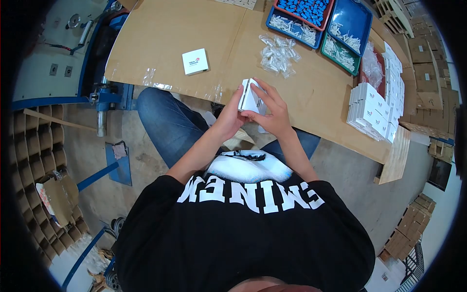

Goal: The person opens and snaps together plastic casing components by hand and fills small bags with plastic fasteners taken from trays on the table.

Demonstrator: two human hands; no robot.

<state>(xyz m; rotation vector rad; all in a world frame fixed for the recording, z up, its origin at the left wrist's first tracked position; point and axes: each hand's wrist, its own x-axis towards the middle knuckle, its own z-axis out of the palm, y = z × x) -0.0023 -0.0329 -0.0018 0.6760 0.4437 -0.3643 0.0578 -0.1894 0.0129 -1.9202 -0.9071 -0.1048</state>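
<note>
Held box: small white box (249,101), above the near edge of the desk (160,44)
Left grip: left hand (227,119), closed round the box's left side
Right grip: right hand (276,112), holding its right side
Just beyond: clear packets (278,56)
Left: printed box (195,62), lying apart
Right: stacked white boxes (372,109)
Far side: blue tray (354,18)
</note>
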